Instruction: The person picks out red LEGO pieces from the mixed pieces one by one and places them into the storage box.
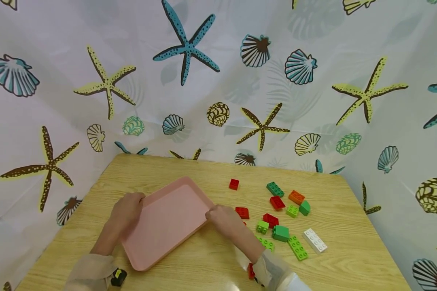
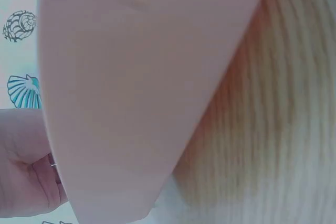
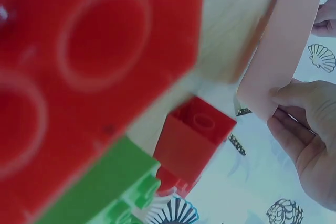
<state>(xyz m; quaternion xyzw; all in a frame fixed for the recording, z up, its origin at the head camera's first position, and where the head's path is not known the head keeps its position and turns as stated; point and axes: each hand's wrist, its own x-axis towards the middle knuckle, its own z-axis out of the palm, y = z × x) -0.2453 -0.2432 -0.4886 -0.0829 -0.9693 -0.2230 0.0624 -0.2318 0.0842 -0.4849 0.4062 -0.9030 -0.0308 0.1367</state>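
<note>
A shallow pink tray (image 1: 167,220) sits turned at an angle on the left half of the wooden table, with nothing in it. My left hand (image 1: 128,211) grips its left edge, and my right hand (image 1: 223,220) holds the right edge. In the right wrist view, the thumb of the right hand (image 3: 315,135) lies over the tray's wall (image 3: 283,45) and the fingers bend behind it. The tray's outside (image 2: 131,77) fills much of the left wrist view, hiding part of the left hand (image 2: 26,166).
Right of the tray lie several toy building bricks, among them a red brick (image 1: 234,184), a green brick (image 1: 281,233) and a white brick (image 1: 315,241). A small black-and-yellow piece (image 1: 118,277) is beside the left sleeve. A seashell-patterned curtain (image 1: 204,93) surrounds the table.
</note>
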